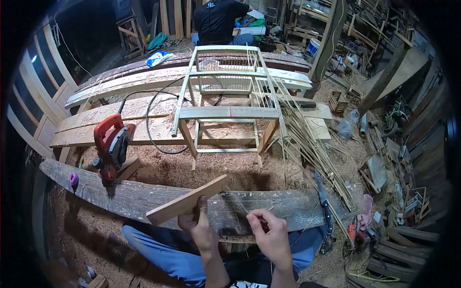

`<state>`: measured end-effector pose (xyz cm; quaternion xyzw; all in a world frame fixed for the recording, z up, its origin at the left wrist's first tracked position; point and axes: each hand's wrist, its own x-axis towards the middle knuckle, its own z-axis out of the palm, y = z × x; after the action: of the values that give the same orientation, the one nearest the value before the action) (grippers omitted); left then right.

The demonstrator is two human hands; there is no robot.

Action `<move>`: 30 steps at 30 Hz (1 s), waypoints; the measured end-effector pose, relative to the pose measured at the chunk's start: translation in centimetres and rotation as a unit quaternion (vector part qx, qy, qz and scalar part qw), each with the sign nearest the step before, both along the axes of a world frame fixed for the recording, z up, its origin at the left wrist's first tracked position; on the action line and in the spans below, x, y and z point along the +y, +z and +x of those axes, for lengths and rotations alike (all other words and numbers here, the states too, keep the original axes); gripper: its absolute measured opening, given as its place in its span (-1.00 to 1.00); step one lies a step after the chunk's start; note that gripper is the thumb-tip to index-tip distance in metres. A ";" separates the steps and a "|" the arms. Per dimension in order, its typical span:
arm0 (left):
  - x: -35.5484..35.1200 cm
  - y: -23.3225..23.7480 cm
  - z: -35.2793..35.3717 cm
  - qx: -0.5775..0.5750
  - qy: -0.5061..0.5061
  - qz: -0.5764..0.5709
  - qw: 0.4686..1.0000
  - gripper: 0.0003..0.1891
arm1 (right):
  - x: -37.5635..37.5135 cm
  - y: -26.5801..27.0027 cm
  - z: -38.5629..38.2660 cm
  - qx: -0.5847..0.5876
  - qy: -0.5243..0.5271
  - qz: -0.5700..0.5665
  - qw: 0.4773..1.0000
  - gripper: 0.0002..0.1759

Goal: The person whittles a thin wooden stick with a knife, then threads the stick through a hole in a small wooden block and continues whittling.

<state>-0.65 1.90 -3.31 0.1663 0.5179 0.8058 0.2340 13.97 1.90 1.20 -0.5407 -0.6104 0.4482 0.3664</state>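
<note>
One wooden board (185,201) is gripped in the left hand (198,224), held tilted above the weathered plank (163,198). Something thin (244,209) is pinched by the right hand (271,235). One purple ring (73,180) is seen near the plank's left end, one red power tool (111,146) at its far edge, one knife (323,198) across its right end. Beyond, one barred frame (229,113) is flanked by bamboo strips (314,149), too many to count.

Both forearms reach up from the near edge, wrists fairly straight, hands a short way apart. The left hand (196,222) is raised, its thumb pointing up and its fingers curled (some hidden from view). The right hand (269,233) sits slightly nearer, thumb and index finger pinched together, other fingers folded.
</note>
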 end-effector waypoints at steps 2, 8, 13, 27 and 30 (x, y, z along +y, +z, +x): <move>0.3 -0.5 0.5 -0.002 -0.004 0.007 1.000 -0.88 | -0.1 0.1 -0.1 -0.002 0.007 0.001 1.000 -0.82; 0.6 -0.3 1.0 -0.004 -0.065 -0.009 0.998 -0.87 | -0.4 -0.1 -0.6 -0.020 0.026 0.021 0.999 -0.83; 0.7 -0.8 1.2 0.003 -0.061 -0.028 0.998 -0.86 | -0.3 0.3 -0.5 -0.025 0.017 0.007 1.000 -0.83; 1.0 -1.9 0.0 0.155 -0.252 0.122 0.947 -0.81 | 0.0 -1.0 0.4 0.006 -0.001 0.035 0.999 -0.81; 1.0 -1.2 0.7 0.200 -0.289 0.122 0.928 -0.82 | 0.3 -1.5 0.4 0.033 -0.047 0.018 0.998 -0.84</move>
<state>0.09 2.91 -4.55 0.4940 0.3809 0.7102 0.3263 14.36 2.25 -0.31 -0.5468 -0.5801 0.4369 0.4167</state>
